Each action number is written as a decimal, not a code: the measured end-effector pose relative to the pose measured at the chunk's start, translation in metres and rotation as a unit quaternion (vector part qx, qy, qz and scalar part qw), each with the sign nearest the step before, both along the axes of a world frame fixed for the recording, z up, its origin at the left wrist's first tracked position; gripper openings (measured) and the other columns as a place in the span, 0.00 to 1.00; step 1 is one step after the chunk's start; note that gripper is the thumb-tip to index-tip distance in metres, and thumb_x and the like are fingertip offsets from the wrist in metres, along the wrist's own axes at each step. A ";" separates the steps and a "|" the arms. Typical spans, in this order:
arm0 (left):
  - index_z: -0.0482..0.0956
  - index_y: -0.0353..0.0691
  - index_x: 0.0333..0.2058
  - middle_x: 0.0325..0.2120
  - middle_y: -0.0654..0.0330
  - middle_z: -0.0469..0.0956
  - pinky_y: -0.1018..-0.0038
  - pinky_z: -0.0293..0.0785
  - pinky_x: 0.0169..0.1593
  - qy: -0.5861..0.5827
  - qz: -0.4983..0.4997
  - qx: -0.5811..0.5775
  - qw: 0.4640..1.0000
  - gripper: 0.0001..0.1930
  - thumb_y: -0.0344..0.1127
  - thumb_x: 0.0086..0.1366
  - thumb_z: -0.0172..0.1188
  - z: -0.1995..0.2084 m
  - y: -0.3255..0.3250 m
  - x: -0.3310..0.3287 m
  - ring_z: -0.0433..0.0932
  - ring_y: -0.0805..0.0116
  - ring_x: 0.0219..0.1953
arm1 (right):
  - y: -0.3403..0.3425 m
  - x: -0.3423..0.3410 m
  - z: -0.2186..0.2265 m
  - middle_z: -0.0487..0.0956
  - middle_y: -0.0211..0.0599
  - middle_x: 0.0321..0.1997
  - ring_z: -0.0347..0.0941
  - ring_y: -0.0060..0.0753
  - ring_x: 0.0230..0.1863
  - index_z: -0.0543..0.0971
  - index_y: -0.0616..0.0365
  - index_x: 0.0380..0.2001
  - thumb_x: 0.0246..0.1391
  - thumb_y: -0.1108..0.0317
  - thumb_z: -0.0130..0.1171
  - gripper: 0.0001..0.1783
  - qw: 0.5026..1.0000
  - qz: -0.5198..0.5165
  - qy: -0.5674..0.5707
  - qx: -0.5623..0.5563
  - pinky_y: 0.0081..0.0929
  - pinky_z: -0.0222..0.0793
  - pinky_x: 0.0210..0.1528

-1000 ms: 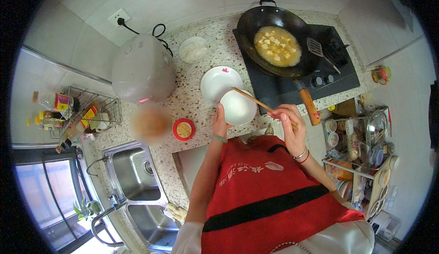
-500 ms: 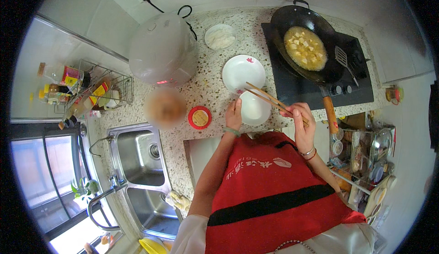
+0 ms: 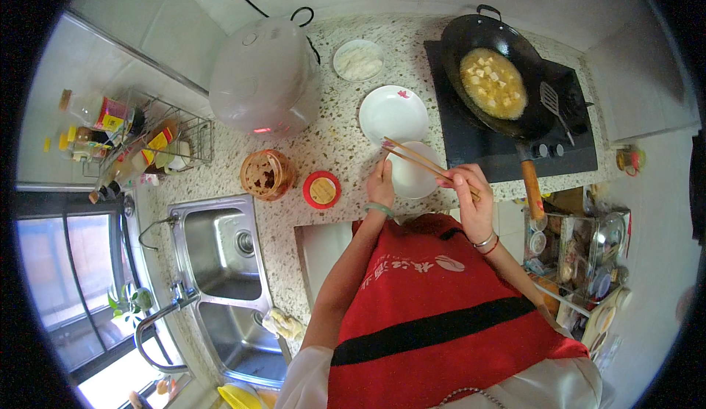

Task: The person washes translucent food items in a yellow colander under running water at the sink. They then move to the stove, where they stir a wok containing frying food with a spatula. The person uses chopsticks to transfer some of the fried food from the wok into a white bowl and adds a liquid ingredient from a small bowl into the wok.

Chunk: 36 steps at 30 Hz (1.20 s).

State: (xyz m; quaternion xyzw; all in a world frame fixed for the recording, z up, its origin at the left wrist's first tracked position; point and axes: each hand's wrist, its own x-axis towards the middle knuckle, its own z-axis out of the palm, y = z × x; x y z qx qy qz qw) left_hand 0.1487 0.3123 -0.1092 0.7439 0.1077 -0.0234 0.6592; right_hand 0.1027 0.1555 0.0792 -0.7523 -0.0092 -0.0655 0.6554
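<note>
My left hand (image 3: 380,184) grips the left rim of a small white bowl (image 3: 413,181) near the counter's front edge. In my right hand (image 3: 471,193) is a pair of wooden chopsticks (image 3: 426,162), slanting across the bowl with their tips by its far left rim. Just beyond the bowl stands a white dish with a red flower mark (image 3: 393,115). Left of my left hand lies a round red lid (image 3: 321,190), and beside it an uncovered glass jar (image 3: 267,176) with dark reddish contents.
A black wok (image 3: 489,78) with pale cubes in yellowish broth sits on the cooktop (image 3: 529,162), its wooden handle (image 3: 532,188) pointing toward me. A slotted spatula (image 3: 550,100) lies beside it. The rice cooker (image 3: 261,78), a plate of white food (image 3: 358,60) and the sink (image 3: 220,258) are leftward.
My right hand and the chopsticks have shifted slightly left, and the tips now lie nearer my left hand. My left hand stays on the bowl.
</note>
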 end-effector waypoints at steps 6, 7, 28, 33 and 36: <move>0.73 0.38 0.53 0.41 0.52 0.77 0.69 0.72 0.44 -0.001 0.005 -0.077 0.997 0.17 0.40 0.70 0.50 -0.005 -0.006 -0.002 0.76 0.64 0.39 | 0.004 0.001 0.003 0.71 0.40 0.41 0.76 0.29 0.40 0.76 0.71 0.38 0.64 0.72 0.47 0.12 1.000 -0.003 -0.004 -0.013 0.24 0.76 0.44; 0.73 0.38 0.53 0.41 0.52 0.77 0.70 0.73 0.43 -0.038 0.013 -0.075 0.996 0.17 0.38 0.69 0.52 0.003 -0.006 -0.004 0.76 0.65 0.40 | 0.004 0.000 0.003 0.72 0.40 0.40 0.76 0.29 0.39 0.76 0.70 0.37 0.64 0.72 0.48 0.11 1.000 -0.010 -0.010 -0.027 0.24 0.75 0.42; 0.71 0.55 0.58 0.66 0.57 0.55 0.47 0.43 0.65 0.182 0.429 0.586 0.662 0.24 0.49 0.63 0.56 0.027 0.212 -0.262 0.48 0.49 0.69 | 0.108 -0.029 0.027 0.70 0.39 0.35 0.69 0.35 0.32 0.78 0.60 0.32 0.52 0.77 0.59 0.03 0.920 0.317 -0.197 -0.122 0.25 0.67 0.34; 0.62 0.60 0.63 0.67 0.65 0.54 0.48 0.47 0.63 0.285 0.396 0.602 0.633 0.25 0.42 0.67 0.50 -0.004 0.205 -0.341 0.49 0.54 0.69 | 0.113 -0.031 0.027 0.70 0.38 0.34 0.70 0.34 0.32 0.78 0.61 0.32 0.52 0.77 0.60 0.03 0.924 0.324 -0.176 -0.099 0.24 0.67 0.33; 0.74 0.51 0.53 0.55 0.55 0.70 0.56 0.60 0.58 0.183 0.438 0.555 0.683 0.20 0.29 0.62 0.54 0.002 0.222 -0.341 0.64 0.51 0.58 | 0.108 -0.027 0.027 0.71 0.38 0.35 0.71 0.34 0.32 0.78 0.62 0.32 0.53 0.77 0.59 0.02 0.931 0.309 -0.166 -0.100 0.24 0.68 0.34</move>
